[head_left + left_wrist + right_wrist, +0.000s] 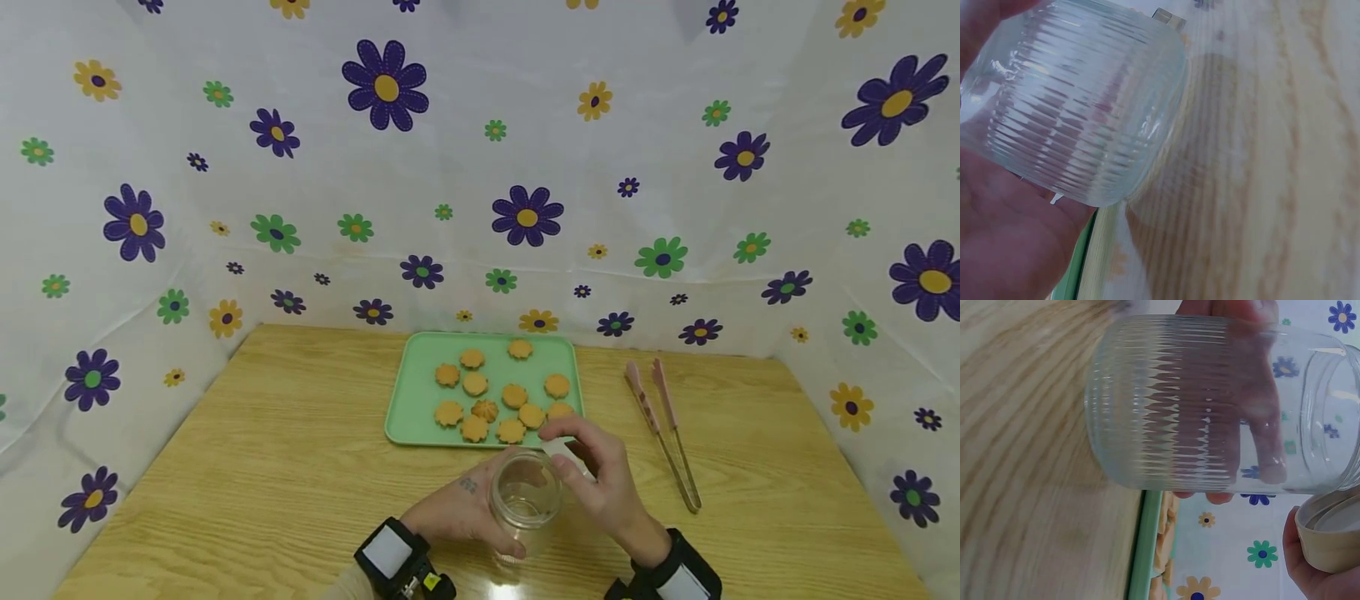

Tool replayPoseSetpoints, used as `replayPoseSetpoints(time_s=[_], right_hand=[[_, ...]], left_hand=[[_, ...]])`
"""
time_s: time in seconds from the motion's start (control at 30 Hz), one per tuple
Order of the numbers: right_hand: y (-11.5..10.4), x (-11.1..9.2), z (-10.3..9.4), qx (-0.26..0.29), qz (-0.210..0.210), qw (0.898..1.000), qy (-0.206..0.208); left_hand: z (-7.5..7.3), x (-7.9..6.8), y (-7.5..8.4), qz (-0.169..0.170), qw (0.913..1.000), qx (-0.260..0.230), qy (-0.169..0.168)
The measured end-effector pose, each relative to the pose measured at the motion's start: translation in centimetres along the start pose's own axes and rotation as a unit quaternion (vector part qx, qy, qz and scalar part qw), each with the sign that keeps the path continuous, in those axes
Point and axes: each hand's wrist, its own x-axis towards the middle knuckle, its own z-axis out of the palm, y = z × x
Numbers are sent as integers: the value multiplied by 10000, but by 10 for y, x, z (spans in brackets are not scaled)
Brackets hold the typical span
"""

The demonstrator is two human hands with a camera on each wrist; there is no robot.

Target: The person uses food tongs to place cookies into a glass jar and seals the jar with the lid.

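Observation:
My left hand [463, 505] grips a clear glass jar [528, 512] in the head view, with its fingers around the far side. The jar's mouth is uncovered and nothing shows inside it. Vertical ribs run around its lower body [1166, 406] in the right wrist view, and its base is close over the wooden table. Just right of the rim, my right hand [606, 479] holds a round pale lid [1329, 547] between fingers and thumb. The lid is apart from the mouth in the head view, its hollow underside showing in the right wrist view.
Beyond the hands lies a light green tray [414, 392] bearing several scalloped, flower-shaped cookies [475, 383]. Pink-tipped metal tongs [670, 433] rest on the wooden table [285, 442] to the right. A flower-print cloth [450, 158] hangs behind and along both sides.

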Motion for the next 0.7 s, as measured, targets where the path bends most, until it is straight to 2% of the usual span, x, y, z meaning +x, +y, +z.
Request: replayPoseSetpoints(time_s=[0.27, 0.43, 0.6, 0.7], right_hand=[[2, -16, -10, -306, 604, 9977, -26], [5, -26, -18, -881, 643, 9940, -53], [6, -34, -23, -1471, 838, 9854, -196], [7, -40, -25, -1791, 1122, 9765, -416]], left_hand=[[1, 0, -1, 58, 9995, -299, -66], [1, -1, 0, 68, 9998, -174, -28], [0, 0, 1, 44, 9998, -193, -57], [0, 0, 0, 55, 9997, -212, -105]])
